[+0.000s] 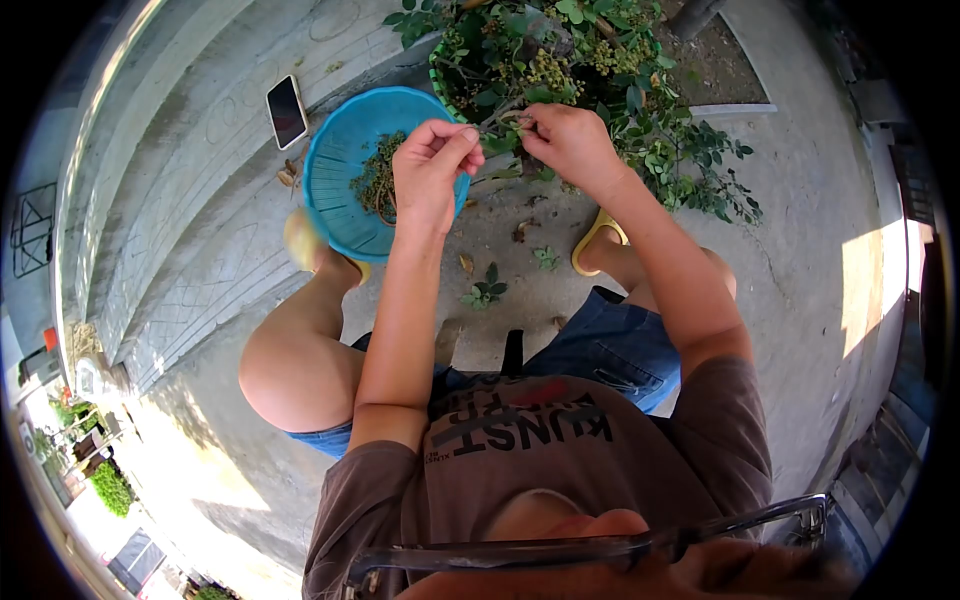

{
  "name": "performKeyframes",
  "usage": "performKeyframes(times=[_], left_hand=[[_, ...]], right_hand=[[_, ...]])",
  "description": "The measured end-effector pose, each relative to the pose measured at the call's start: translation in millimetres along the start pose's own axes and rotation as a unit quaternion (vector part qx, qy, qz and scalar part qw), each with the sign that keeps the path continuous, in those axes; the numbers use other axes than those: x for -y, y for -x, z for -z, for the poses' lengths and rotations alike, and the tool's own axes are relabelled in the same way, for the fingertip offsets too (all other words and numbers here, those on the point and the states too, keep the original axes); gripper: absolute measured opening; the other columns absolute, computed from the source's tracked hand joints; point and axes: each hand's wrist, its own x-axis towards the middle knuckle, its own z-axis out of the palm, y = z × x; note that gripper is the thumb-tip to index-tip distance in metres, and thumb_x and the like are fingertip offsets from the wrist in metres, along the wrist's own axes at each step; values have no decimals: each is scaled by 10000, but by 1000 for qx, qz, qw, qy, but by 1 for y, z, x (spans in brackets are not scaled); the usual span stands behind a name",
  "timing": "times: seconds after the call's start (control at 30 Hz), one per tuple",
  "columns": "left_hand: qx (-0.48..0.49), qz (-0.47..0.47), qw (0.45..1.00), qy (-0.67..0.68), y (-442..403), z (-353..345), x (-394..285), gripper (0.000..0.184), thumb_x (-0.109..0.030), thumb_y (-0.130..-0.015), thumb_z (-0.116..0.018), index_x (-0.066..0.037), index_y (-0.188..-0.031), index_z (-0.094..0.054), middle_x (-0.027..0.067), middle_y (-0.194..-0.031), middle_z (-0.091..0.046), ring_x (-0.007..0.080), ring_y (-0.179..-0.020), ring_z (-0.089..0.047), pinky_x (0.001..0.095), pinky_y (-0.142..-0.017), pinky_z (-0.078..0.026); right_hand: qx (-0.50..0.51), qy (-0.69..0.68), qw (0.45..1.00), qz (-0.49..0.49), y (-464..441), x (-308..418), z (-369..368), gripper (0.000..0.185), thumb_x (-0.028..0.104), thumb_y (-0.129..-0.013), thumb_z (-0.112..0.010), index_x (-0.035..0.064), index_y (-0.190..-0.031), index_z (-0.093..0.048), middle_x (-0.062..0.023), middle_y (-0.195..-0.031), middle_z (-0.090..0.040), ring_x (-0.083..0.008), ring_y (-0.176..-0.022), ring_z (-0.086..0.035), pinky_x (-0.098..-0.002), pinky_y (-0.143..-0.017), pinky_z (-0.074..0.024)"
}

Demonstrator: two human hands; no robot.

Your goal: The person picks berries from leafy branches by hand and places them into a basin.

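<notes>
My left hand (432,172) is closed in a pinch over the right side of the blue basin (330,215), its thumb and fingers on one end of a thin twig (490,128). The twig runs across to my right hand (568,142), whose fingers are also closed around it. Whether berries hang on it is too small to tell. Clusters of small greenish berries and stems (377,182) lie in the basin. Just beyond my hands is a heap of leafy branches (635,90) with yellow-green berry bunches (550,75), piled in a green basket (437,75).
A phone (287,112) lies on the concrete step (225,130) left of the basin. Fallen leaves (485,288) are scattered on the ground between my feet, which wear yellow slippers (588,250). A soil bed (722,65) with a trunk (692,18) is at the back right.
</notes>
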Motion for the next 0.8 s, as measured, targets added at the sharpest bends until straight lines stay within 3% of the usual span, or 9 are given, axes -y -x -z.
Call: performKeyframes(times=[0.43,0.53,0.63,0.7,0.73,0.8], left_hand=[[-34,-35,998,46,-3,-5,13,33,-14,-852,-634,5,-853,-608,77,-740,-631,138,-643,-584,253,-576,-453],[-43,-41,997,53,-3,-5,19,29,-13,-856,-627,6,-857,-605,76,-739,-629,141,-644,-583,256,-580,-453],[-53,-39,996,65,-5,-1,27,25,-15,-862,-618,6,-861,-603,78,-743,-628,145,-651,-585,258,-587,-457],[-61,-33,995,67,-6,2,31,24,-16,-864,-615,5,-863,-602,79,-746,-627,148,-656,-587,260,-590,-460],[-64,-31,994,79,-8,5,33,25,-19,-865,-614,2,-868,-603,81,-753,-627,151,-661,-590,262,-597,-468],[-66,-32,993,92,-13,11,37,26,-22,-865,-614,0,-872,-603,83,-759,-628,154,-666,-592,263,-604,-475]], right_hand=[[-120,-39,990,-69,-1,0,-18,95,152,-754,-622,64,-791,-623,-90,-644,-625,-283,-603,-629,-381,-561,-513],[-159,-47,982,-89,-5,-4,-13,96,137,-750,-635,60,-808,-638,-92,-647,-623,-265,-584,-624,-360,-546,-502],[-150,-113,974,-128,-8,-9,2,97,127,-768,-651,45,-821,-647,-65,-626,-618,-190,-539,-597,-314,-530,-481],[-108,-282,940,-161,-4,-14,4,101,124,-807,-661,31,-842,-647,2,-607,-575,-90,-477,-471,-250,-460,-389],[-109,-282,939,-162,-2,-13,9,101,124,-807,-661,31,-842,-647,2,-607,-575,-90,-477,-471,-250,-460,-389],[20,-561,777,-285,3,-8,22,102,124,-848,-656,32,-888,-640,61,-610,-494,-29,-473,-339,-212,-424,-268]])
